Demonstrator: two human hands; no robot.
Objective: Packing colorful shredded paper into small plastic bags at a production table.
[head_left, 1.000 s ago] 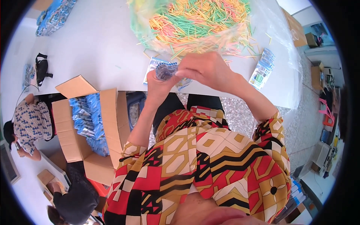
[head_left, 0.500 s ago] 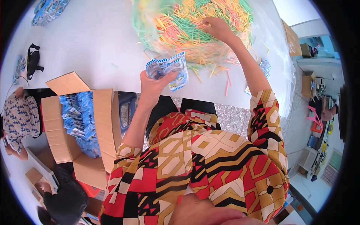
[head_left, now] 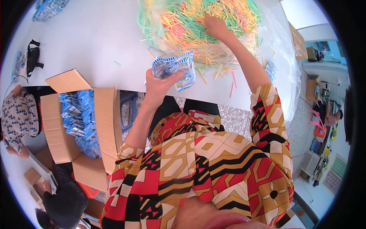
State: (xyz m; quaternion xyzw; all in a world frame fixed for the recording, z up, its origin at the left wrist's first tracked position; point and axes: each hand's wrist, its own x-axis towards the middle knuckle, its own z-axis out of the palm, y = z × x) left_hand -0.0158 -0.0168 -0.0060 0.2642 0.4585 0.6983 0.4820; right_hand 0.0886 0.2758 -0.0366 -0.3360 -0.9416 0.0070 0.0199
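Note:
My left hand (head_left: 162, 84) grips a small blue-and-white plastic packet (head_left: 187, 79) with striped edges; its mouth gapes at the top. Beyond it lies a large clear plastic bag (head_left: 150, 38), spread wide and heaped with thin sticks (head_left: 183, 28) in green, yellow, orange and pink. My right hand (head_left: 216, 27) reaches down into that heap, its fingers curled together among the sticks. Its fingertips are partly hidden, so whatever lies between them cannot be made out. Some loose sticks (head_left: 231, 89) lie on the white table (head_left: 99, 45) near its front edge.
An open cardboard box (head_left: 105, 126) filled with blue packets (head_left: 85, 114) stands at my left, beside a blue stool (head_left: 128, 108). A flat packet (head_left: 271, 71) lies by my right forearm. Two people (head_left: 21, 118) (head_left: 65, 202) are at the far left.
My right hand has shifted slightly left and dipped its fingers further into the sticks. The left hand still holds the packet, a little further right in view.

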